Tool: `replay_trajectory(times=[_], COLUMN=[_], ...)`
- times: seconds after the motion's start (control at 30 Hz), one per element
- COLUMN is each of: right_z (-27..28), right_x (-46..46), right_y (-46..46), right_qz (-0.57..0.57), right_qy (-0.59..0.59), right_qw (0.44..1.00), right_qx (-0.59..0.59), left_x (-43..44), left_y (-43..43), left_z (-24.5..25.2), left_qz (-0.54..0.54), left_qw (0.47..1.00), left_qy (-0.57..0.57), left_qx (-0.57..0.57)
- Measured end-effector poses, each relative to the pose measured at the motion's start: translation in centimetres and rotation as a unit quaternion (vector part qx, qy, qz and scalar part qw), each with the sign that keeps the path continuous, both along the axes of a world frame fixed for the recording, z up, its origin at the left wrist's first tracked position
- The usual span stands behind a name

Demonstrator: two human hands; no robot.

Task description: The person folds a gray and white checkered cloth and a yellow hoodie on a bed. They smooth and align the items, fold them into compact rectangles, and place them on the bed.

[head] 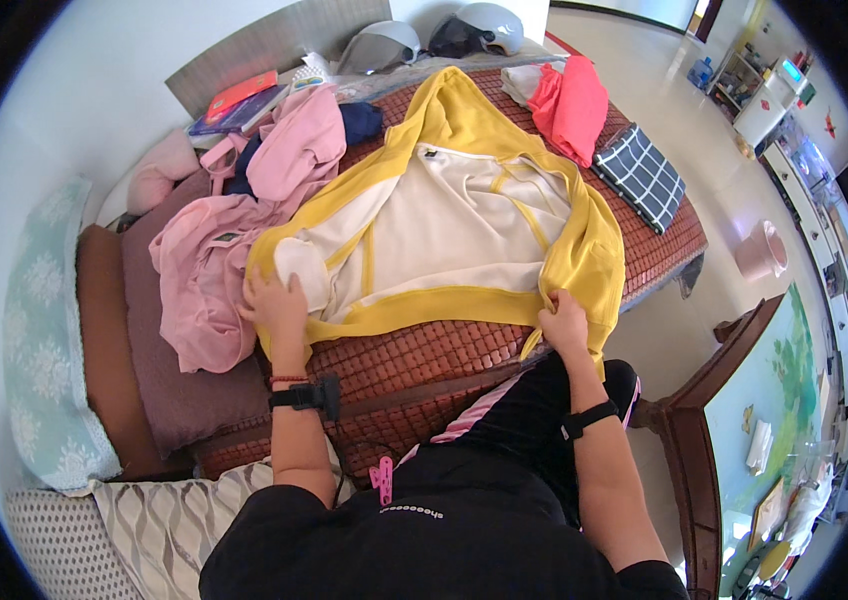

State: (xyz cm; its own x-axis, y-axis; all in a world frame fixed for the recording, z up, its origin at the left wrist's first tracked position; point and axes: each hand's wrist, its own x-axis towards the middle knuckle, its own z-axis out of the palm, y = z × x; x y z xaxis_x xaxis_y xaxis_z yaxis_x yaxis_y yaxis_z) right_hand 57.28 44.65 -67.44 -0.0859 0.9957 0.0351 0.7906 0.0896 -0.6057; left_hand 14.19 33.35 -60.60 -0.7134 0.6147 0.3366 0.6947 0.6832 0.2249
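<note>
A yellow hooded jacket [446, 307] lies spread on a brown tiled seat mat [424, 360], its pale lining [454, 225] facing up and its hood at the far side. My right hand [565, 321] grips the jacket's near right edge. On the near left part rests my left hand [277, 300], fingers spread over the yellow cloth beside a white pocket lining [302, 266]. Pink clothing [206, 292] lies bunched just left of that hand.
Beyond the jacket are a coral-red garment [574, 112], a folded checked cloth [641, 176], two helmets [480, 30] and books [236, 109]. A wooden-edged table [686, 420] stands at the right, near a pink bin [761, 251]. Cushions [168, 300] line the left.
</note>
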Motion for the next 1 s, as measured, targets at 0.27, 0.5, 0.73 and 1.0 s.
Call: replay_trajectory(times=[0.27, 0.5, 0.73, 1.0], right_z=[5.8, 1.2, -0.8, -2.7], right_x=[-0.4, 0.0, 0.9, -0.1], right_y=[-1.1, -4.8, -6.2, -5.3], right_qz=[0.040, 0.188, 0.243, -0.024], right_qy=[0.546, -0.009, -0.011, 0.142], right_qw=[0.835, 0.978, 0.951, 0.946], right_qx=[-0.056, -0.094, -0.190, -0.290], left_x=[10.4, 15.7, 15.8, 14.6], left_y=[2.8, 1.2, -3.2, -4.7], left_z=[1.3, -9.8, -5.9, 0.0], left_qz=[-0.361, -0.397, -0.570, -0.386], left_qw=[0.896, 0.848, 0.810, 0.660], left_qy=[0.037, -0.335, -0.077, -0.643], left_qx=[0.256, 0.103, -0.113, -0.039])
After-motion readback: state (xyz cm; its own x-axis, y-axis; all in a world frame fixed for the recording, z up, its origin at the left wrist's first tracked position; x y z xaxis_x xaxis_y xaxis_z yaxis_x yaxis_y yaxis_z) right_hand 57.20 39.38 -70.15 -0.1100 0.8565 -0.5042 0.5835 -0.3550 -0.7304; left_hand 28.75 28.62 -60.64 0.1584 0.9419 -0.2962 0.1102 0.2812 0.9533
